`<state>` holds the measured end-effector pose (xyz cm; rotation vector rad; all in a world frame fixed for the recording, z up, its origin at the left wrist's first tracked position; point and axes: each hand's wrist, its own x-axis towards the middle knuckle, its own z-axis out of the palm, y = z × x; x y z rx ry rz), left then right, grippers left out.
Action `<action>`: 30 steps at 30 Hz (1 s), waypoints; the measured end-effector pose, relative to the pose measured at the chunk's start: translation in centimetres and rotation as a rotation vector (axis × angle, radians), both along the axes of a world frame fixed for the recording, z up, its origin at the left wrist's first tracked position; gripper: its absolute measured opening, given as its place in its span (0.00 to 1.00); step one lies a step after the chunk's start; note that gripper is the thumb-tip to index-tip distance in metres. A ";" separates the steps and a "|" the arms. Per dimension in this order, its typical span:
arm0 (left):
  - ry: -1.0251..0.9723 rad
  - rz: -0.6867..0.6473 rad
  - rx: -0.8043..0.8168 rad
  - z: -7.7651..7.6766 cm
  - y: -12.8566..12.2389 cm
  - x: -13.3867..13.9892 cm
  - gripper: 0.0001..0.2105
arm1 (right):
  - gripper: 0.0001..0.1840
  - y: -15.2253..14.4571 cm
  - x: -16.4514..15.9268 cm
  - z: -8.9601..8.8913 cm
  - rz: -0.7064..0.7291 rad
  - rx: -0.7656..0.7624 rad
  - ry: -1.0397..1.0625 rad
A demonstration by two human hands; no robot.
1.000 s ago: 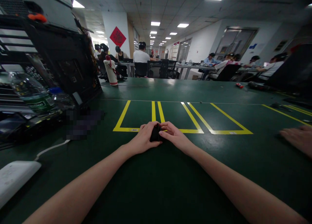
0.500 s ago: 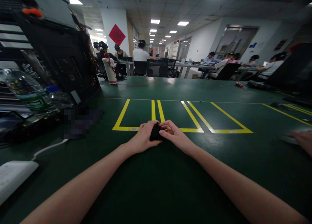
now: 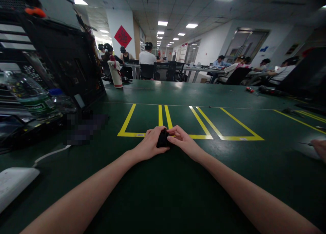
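Observation:
A small black object (image 3: pixel 162 139), dark and boxy, sits low over the green table between my two hands; its exact kind does not show. My left hand (image 3: pixel 150 144) wraps round it from the left, thumb on the near side and fingers over the top. From the right, the bent fingertips and thumb of my right hand (image 3: pixel 181 139) close on its right edge. Part of the object is hidden by my fingers. Both hands are just at the near line of the yellow tape (image 3: pixel 201 137) marked on the table.
At left stand a black equipment case (image 3: pixel 68 54), a plastic bottle (image 3: pixel 30 94) and a white power strip (image 3: pixel 15 183). A white cylindrical container (image 3: pixel 115 74) stands farther back. Another person's hand (image 3: pixel 320 149) with a thin tool is at the right edge. Several people sit behind.
My hands and the black object stay almost where they were. At the right edge, the other person's hand has shifted slightly right and down.

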<state>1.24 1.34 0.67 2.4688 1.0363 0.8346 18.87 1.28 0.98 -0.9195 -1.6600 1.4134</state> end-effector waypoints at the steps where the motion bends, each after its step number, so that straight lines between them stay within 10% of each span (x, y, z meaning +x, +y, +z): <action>1: 0.004 0.000 -0.009 0.1 0.0 0.0 0.27 | 0.12 0.0 0.0 0.0 -0.005 0.002 -0.021; 30: -0.011 0.015 -0.029 0.1 -0.2 0.0 0.28 | 0.14 0.1 0.1 0.0 0.031 -0.021 0.037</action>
